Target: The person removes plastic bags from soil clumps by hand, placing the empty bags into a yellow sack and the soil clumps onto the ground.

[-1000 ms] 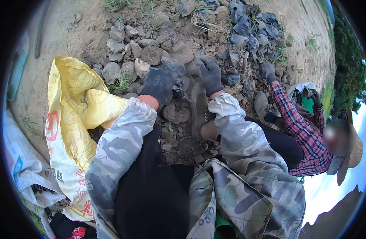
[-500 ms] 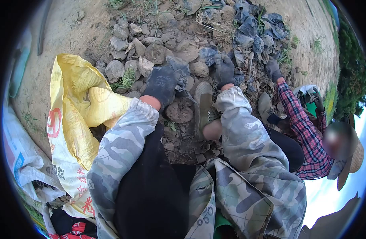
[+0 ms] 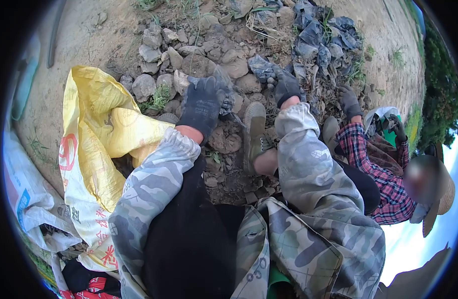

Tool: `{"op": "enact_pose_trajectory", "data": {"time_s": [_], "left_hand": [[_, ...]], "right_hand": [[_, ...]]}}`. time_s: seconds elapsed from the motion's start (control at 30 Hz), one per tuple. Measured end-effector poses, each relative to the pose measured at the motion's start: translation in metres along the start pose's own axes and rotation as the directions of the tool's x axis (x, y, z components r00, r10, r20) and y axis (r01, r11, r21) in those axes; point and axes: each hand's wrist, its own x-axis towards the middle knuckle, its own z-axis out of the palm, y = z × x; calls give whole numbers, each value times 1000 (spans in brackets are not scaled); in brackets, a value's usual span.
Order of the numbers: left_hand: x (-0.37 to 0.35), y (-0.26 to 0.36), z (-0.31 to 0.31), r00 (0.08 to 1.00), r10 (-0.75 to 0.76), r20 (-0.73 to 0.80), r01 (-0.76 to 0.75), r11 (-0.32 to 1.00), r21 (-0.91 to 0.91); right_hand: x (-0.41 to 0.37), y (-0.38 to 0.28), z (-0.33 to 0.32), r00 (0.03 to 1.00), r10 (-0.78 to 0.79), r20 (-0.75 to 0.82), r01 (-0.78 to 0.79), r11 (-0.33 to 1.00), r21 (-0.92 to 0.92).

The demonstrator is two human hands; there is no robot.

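Note:
My left hand (image 3: 203, 103), in a dark work glove, is closed on a crumpled bundle of grey plastic film (image 3: 224, 85) above the stones. Part of the film sticks out past the fingers, and the thumb side is partly hidden. My right hand (image 3: 287, 87), gloved too, has its fingers bent at the edge of another dark piece of plastic film (image 3: 261, 68) and appears to pinch it. To the left of my left hand gapes a yellow-lined woven sack (image 3: 94, 134) with red print. My shoe (image 3: 256, 134) is planted between the two hands.
Stones (image 3: 144, 87) and dirt clods cover the ground ahead. A heap of dark plastic film (image 3: 321, 45) lies at upper right. At right crouches a co-worker in a plaid shirt (image 3: 383, 187), whose gloved hand (image 3: 349, 102) is near the heap. White sacks (image 3: 35, 189) lie at far left.
My right hand has turned and shifted slightly right, and the film by its fingers has spread and lifted. My left hand moved up slightly with its film. The co-worker's hand drew back from the heap.

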Motion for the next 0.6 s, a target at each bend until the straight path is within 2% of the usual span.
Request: {"op": "enact_pose_trajectory", "data": {"time_s": [0.07, 0.13, 0.27, 0.33, 0.37, 0.4, 0.43, 0.47, 0.53, 0.6], "left_hand": [[1, -2, 8, 991, 22, -131, -15, 998, 53], [3, -4, 13, 993, 37, -116, -29, 997, 73], [1, -6, 4, 996, 62, -66, -60, 997, 43], [-1, -7, 3, 990, 98, -103, -93, 994, 57], [-2, -9, 4, 981, 138, -137, -128, 989, 75], [-2, -11, 10, 981, 137, -137, -128, 989, 73], [0, -13, 23, 957, 131, -259, -135, 991, 3], [2, -12, 24, 919, 115, -378, -151, 986, -67], [5, -12, 17, 914, 131, -383, -191, 974, -122], [6, -14, 15, 912, 140, -385, -222, 959, -175]], "right_hand": [[2, -3, 1, 999, 52, 15, -53, 996, 65], [5, -7, 2, 982, 167, 92, -187, 937, 295], [3, -17, 2, 972, 188, 142, -212, 960, 182], [1, -20, 2, 955, 149, 258, -239, 900, 366], [-5, -23, 7, 954, 150, 258, -240, 900, 364], [-13, -24, 11, 970, 47, 238, -104, 967, 233], [-24, -25, 18, 971, -59, 231, 37, 995, 96], [-36, -24, 27, 972, -60, 226, 39, 995, 96], [-59, -12, 50, 970, -79, 229, 100, 992, -80], [-73, 6, 65, 951, 22, 309, 35, 984, -177]]}}
